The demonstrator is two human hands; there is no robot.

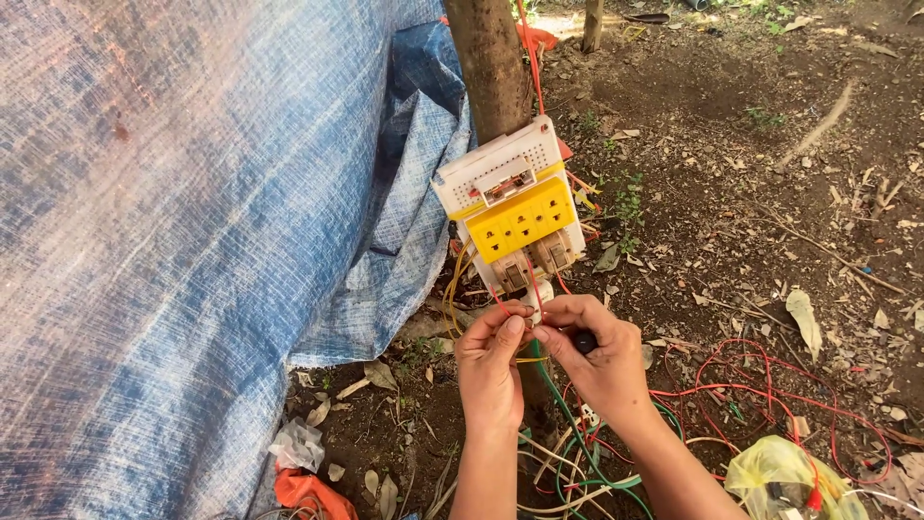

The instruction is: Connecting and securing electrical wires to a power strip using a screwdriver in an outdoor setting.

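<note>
A white and yellow electrical socket board (515, 207) is fixed to a tree trunk (486, 63). Thin red wires (531, 284) run down from its lower edge to my hands. My left hand (489, 361) and my right hand (592, 354) meet just under the board, fingertips pinched together on the red wire ends. A dark tool handle (584, 340) also shows inside my right fist. Yellow wires (454, 289) hang at the board's left side.
A blue tarpaulin (173, 241) hangs across the left. On the dirt lie tangled red wires (760, 380), green and white wires (577, 462), a yellow plastic bag (780, 472), an orange scrap (308, 491) and dry leaves.
</note>
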